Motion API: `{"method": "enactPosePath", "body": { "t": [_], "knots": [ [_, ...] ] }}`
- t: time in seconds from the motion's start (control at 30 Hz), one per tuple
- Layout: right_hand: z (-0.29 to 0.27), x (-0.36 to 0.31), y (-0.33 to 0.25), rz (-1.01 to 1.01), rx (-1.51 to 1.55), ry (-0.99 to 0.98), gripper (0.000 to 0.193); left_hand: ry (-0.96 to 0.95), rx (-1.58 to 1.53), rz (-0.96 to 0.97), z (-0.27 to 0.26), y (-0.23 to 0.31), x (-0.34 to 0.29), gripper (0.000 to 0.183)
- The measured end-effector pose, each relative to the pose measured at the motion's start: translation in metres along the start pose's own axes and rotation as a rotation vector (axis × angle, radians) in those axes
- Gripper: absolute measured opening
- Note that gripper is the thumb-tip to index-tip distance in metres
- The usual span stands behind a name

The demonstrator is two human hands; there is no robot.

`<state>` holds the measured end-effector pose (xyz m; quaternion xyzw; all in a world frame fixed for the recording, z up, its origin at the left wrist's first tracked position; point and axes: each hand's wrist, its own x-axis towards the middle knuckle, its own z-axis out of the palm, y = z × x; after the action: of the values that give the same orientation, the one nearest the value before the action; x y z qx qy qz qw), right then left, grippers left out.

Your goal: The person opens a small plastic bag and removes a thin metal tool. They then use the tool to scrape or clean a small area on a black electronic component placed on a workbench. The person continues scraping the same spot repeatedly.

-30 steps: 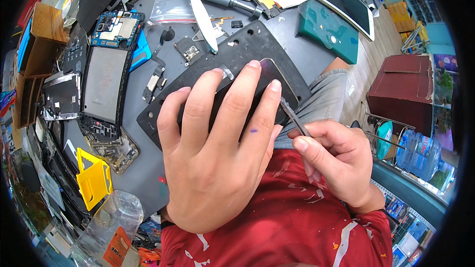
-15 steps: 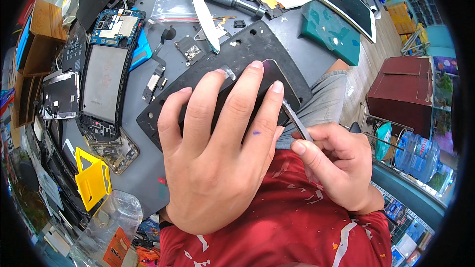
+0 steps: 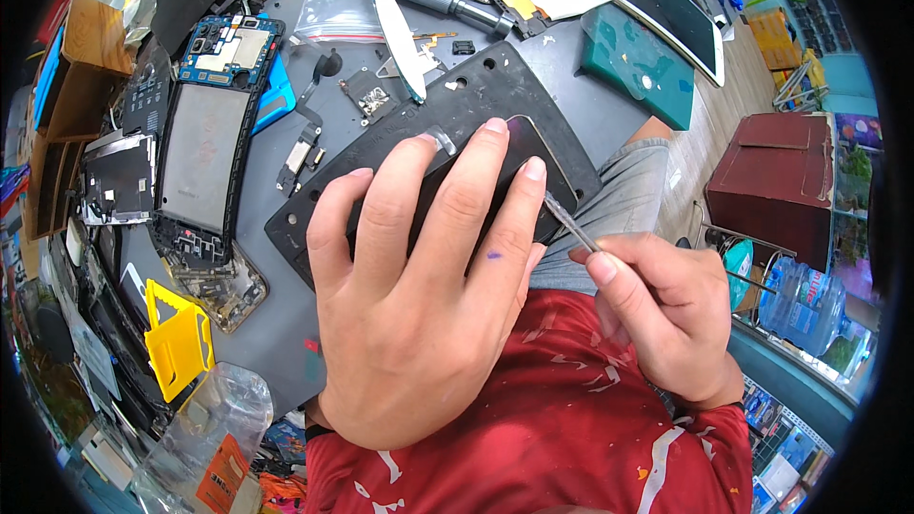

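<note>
Black and glossy, a flat panel point(image 3: 535, 141) lies on a dark pad point(image 3: 519, 86) at the centre of the grey counter point(image 3: 278, 347), most of its face hidden beneath the person's left grip point(image 3: 424, 314). That grip is spread out, its fingers parted and stretched across the panel rather than curled around it; the thumb is largely out of sight on the near side. To the right, the right grip point(image 3: 662, 314) is clenched on a slim metal tool point(image 3: 572, 224), pinched between thumb and forefinger. The tool slants far and left, its tip beside the panel's right edge and just by the left forefinger; whether it touches the edge cannot be told.

Left of the pad, an opened phone frame point(image 3: 203, 148) carries a blue circuit board point(image 3: 226, 49) at its far end. A yellow plastic piece point(image 3: 179, 354) lies nearer, at the left. Beyond the pad are a dark grey cylinder point(image 3: 449, 5) and a clear plastic bag point(image 3: 333, 11); a white, blue-marked blade-shaped strip point(image 3: 395, 38) reaches over the pad's far edge. On the far right sit a dark green block point(image 3: 636, 76) and a white-edged tablet point(image 3: 671, 17) with a black screen. Farther right, off the counter, stands a maroon box point(image 3: 773, 176).
</note>
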<state>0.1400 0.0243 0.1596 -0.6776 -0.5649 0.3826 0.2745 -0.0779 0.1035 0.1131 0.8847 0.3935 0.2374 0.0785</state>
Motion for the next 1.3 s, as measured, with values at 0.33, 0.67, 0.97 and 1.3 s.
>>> {"method": "enactPosePath", "body": {
  "t": [0.33, 0.67, 0.97, 1.3],
  "knots": [
    [-0.029, 0.021, -0.012, 0.032, -0.107, -0.114, 0.020, -0.006, -0.021, -0.012, -0.001, -0.001, 0.000, 0.050],
    [-0.044, 0.035, -0.006, -0.055, -0.208, -0.138, 0.013, -0.025, -0.012, -0.022, -0.003, 0.000, 0.000, 0.051],
    [-0.051, 0.042, -0.006, -0.140, -0.281, -0.146, 0.013, -0.035, -0.012, -0.022, -0.004, 0.000, 0.000, 0.051],
    [-0.063, 0.059, -0.005, -0.275, -0.342, -0.188, 0.013, 0.019, -0.007, -0.011, -0.001, 0.000, -0.001, 0.051]
  ]
}}
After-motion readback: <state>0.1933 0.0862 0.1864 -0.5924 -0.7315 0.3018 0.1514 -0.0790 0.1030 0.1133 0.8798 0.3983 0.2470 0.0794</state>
